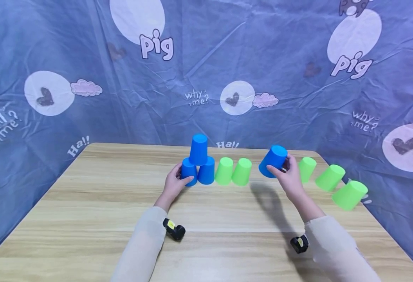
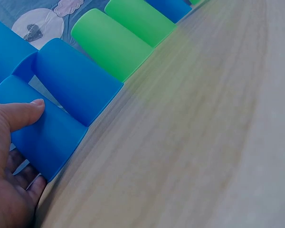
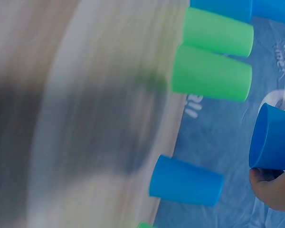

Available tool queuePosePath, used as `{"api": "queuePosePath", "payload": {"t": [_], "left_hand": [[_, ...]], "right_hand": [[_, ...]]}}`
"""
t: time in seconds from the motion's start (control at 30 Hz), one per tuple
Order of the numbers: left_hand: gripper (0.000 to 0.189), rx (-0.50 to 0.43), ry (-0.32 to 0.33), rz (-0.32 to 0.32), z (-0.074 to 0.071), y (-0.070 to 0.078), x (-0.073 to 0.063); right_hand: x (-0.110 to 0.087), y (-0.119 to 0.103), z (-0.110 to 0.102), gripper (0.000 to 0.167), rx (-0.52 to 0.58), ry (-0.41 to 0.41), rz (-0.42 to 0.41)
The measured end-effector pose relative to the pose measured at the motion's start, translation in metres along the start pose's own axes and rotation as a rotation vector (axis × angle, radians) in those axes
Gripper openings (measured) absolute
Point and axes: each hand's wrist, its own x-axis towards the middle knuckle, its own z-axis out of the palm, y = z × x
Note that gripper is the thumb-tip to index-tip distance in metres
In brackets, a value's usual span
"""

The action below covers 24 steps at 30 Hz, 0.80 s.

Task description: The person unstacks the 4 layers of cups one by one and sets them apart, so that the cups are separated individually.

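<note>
My left hand (image 1: 174, 182) grips the lower left blue cup (image 2: 52, 133), thumb across its front and fingers round its far side. A second blue cup (image 1: 206, 171) stands upside down beside it, and a third blue cup (image 1: 199, 149) sits on top of the two. My right hand (image 1: 289, 176) holds another blue cup (image 1: 273, 160) above the table, tilted, narrow end up. In the right wrist view, a separate blue cup (image 3: 186, 180) stands on the table below the held one. From the head view, that cup is mostly hidden behind my right hand.
Two green cups, a left one (image 1: 224, 171) and a right one (image 1: 242, 172), stand upside down beside the blue stack. On the right are three more green cups: far (image 1: 307, 169), middle (image 1: 330, 178) and near (image 1: 350, 195). A patterned blue cloth (image 1: 178, 102) hangs behind the wooden table (image 1: 86, 219).
</note>
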Motion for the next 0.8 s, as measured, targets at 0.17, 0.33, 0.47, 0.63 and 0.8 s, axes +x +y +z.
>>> {"api": "queuePosePath", "payload": {"t": [0.17, 0.33, 0.47, 0.63, 0.8], "left_hand": [[0.064, -0.001, 0.002, 0.001, 0.0, 0.001, 0.0], [0.065, -0.001, -0.003, 0.001, 0.0, 0.002, 0.0], [0.065, 0.002, -0.004, 0.001, 0.0, 0.002, 0.0], [0.064, 0.005, -0.002, -0.011, -0.001, 0.002, 0.0], [0.063, 0.001, -0.01, -0.017, -0.001, 0.003, 0.001]], "right_hand": [[-0.005, 0.008, -0.017, 0.069, -0.031, 0.016, 0.021], [-0.009, 0.018, -0.036, 0.072, -0.088, 0.025, 0.065], [-0.007, 0.032, -0.051, 0.068, -0.09, 0.076, 0.085], [-0.002, 0.046, -0.068, 0.071, -0.12, 0.104, 0.132], [0.012, 0.083, -0.092, 0.082, -0.154, 0.12, 0.169]]}}
